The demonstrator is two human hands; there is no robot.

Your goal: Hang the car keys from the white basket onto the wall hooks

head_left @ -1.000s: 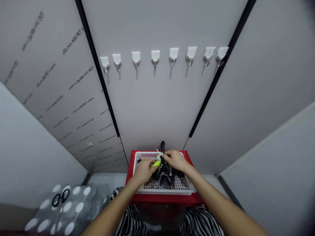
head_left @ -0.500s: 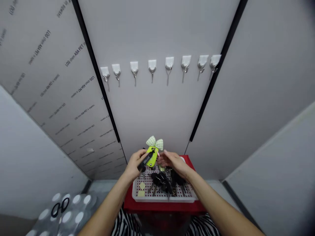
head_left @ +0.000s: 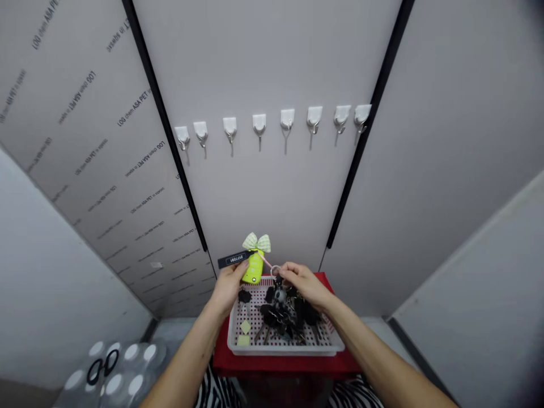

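Observation:
My left hand (head_left: 228, 286) is closed on a bright yellow-green car key fob (head_left: 254, 267). A pale green checked bow (head_left: 256, 242) sits at the fob's top, and a black tag (head_left: 233, 259) printed with numbers sticks out to the left. From the fob a pink strap (head_left: 265, 260) runs to a metal key ring (head_left: 275, 271), which the fingertips of my right hand (head_left: 304, 283) pinch. Below both hands, a white perforated basket (head_left: 285, 351) holds a heap of dark keys (head_left: 278, 317) and two pale yellow paper squares (head_left: 245, 327).
The basket stands on a red-covered surface (head_left: 272, 364). A row of several white adhesive hooks (head_left: 259, 123) is fixed to the grey panel ahead. At lower left, scissors with black handles (head_left: 103, 365) lie on white-capped plastic bottles (head_left: 114, 385).
The fob has shifted slightly left and its black tag has swung out leftward. My right hand's fingers have closed on the key ring, with the pink strap now stretched.

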